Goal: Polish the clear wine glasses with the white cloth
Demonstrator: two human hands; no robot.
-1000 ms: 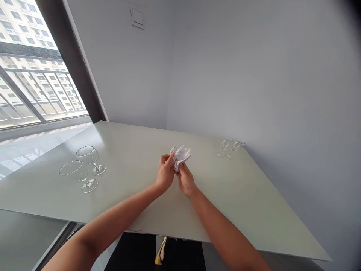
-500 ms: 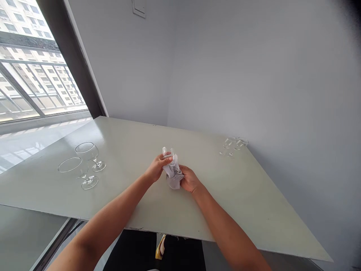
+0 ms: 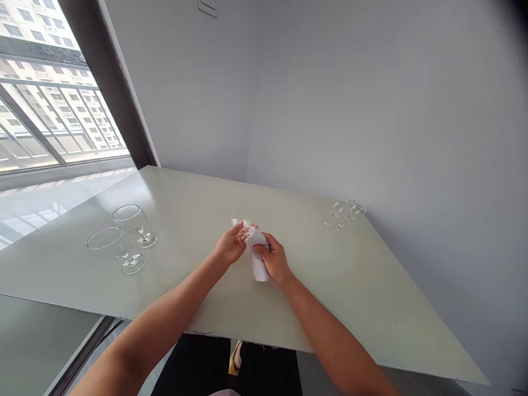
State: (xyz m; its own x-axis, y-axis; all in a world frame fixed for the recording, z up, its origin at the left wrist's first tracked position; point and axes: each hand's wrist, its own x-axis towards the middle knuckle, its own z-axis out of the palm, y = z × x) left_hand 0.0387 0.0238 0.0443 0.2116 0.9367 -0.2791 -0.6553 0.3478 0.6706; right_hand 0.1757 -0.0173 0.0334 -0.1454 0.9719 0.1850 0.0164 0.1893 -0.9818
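My left hand [image 3: 231, 245] is closed on a small clear glass [image 3: 235, 221], tilted above the middle of the table. Its lower part is hidden by fingers and cloth, so I cannot tell its full shape. My right hand [image 3: 277, 262] grips a folded white cloth [image 3: 259, 265], thumb on top, with the cloth's upper end against the glass. The cloth's lower end hangs just above the tabletop. Both hands are close together.
Two large stemmed glasses, a rear one [image 3: 145, 240] and a front one [image 3: 133, 264], stand upright at the left. Small clear glasses [image 3: 358, 208] stand near the far right edge of the pale table [image 3: 350, 297]. A grey wall [image 3: 371, 110] borders the back.
My right hand has turned so its thumb lies over the cloth, which now looks gathered and narrower. My left hand has tilted the glass to the left. The view has shifted slightly.
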